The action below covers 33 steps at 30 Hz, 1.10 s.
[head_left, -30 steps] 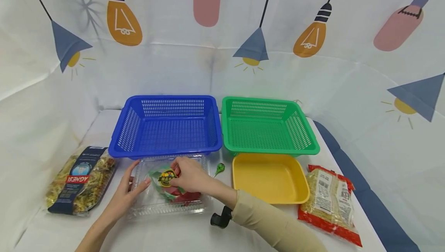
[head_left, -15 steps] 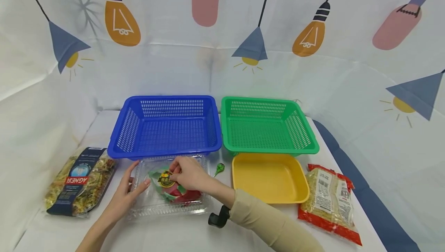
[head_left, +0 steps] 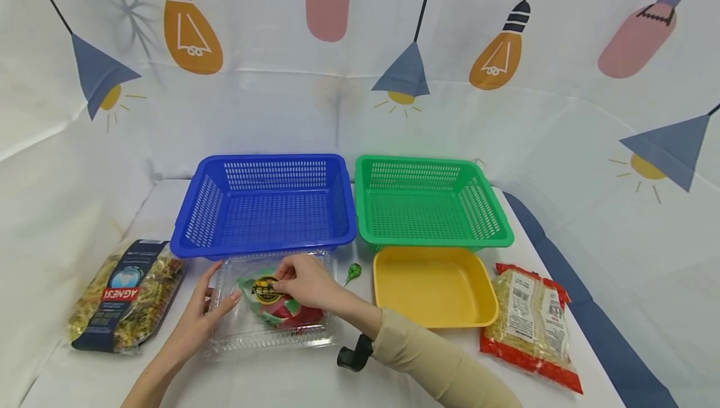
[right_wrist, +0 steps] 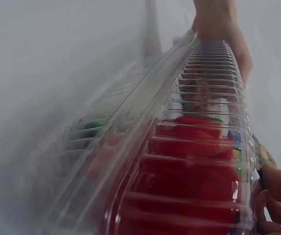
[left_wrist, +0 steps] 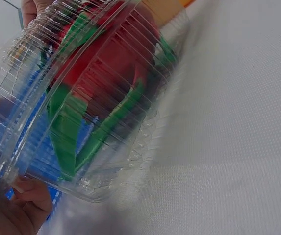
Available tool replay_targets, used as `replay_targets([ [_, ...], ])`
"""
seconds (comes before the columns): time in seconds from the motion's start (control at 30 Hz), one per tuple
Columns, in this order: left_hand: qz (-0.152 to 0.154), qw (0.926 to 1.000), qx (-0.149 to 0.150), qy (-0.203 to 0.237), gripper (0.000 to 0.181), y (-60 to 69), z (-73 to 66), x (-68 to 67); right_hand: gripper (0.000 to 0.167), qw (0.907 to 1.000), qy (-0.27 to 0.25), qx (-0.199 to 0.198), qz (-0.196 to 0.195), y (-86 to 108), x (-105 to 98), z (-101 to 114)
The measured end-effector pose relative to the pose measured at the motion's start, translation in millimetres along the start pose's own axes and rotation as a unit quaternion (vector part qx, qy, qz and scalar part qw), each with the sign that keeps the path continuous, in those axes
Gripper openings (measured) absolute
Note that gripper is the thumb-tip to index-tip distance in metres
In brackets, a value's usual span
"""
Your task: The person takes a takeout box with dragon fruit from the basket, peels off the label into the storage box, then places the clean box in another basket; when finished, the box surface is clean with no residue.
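Note:
A clear plastic clamshell box [head_left: 233,333] lies on the white table in front of the blue basket. Inside is a red dragon fruit [head_left: 304,315] with green scales, seen through the ribbed wall [left_wrist: 111,63] in the left wrist view. My left hand [head_left: 198,314] holds the box's left side, thumb over the lid and index finger along the back left corner. The right hand [head_left: 306,283] pinches a round black-and-yellow label [head_left: 263,289] at its right edge, right on or just above the lid. In the right wrist view, bent fingers [right_wrist: 277,191] show beside the lid.
Behind stand a blue basket [head_left: 275,220] and a green basket [head_left: 430,211]. A yellow tray [head_left: 433,289] is at right. Bags of pasta [head_left: 120,295] and pale dry food [head_left: 531,327] flank them. A small green stemmed item [head_left: 353,272] lies near the box.
The label has tilted from raised toward flat against the lid, while the right hand keeps hold of its edge. Left hand and box stay put; the whole view shifts slightly left.

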<state>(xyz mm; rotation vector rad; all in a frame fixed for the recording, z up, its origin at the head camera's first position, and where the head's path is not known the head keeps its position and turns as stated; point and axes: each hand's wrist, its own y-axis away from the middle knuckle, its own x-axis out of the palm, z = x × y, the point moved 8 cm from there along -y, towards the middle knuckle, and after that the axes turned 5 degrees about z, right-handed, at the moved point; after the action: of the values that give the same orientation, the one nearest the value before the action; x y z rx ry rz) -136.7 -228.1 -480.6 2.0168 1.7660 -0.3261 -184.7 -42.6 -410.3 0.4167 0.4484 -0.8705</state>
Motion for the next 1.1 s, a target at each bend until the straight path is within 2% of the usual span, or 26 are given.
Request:
replay_targets([
  [0.2, 0.000, 1.0000, -0.004, -0.004, 0.081, 1.1, 2.6, -1.6, 0.006, 0.9998, -0.017, -0.005, 0.007, 0.8, -1, 0],
  [0.5, 0.004, 0.9999, -0.011, -0.007, 0.081, -0.1, 4.0, -0.1, 0.006, 0.9995, -0.029, -0.006, -0.006, 4.8, -9, -2],
  [0.7, 0.007, 1.0000, -0.006, -0.002, 0.081, 0.9, 3.5, 0.4, 0.006, 0.9996, -0.015, -0.020, -0.014, 8.8, -14, -5],
  [0.97, 0.008, 0.9999, 0.009, 0.000, 0.081, 2.5, 0.9, 0.0, 0.011, 0.9989, -0.040, -0.023, -0.002, 19.1, -22, -11],
  [1.1, 0.008, 0.9999, 0.012, 0.001, 0.080, 2.8, 0.6, 0.0, 0.006, 0.9989, -0.033, -0.032, -0.006, 24.0, -30, -11],
])
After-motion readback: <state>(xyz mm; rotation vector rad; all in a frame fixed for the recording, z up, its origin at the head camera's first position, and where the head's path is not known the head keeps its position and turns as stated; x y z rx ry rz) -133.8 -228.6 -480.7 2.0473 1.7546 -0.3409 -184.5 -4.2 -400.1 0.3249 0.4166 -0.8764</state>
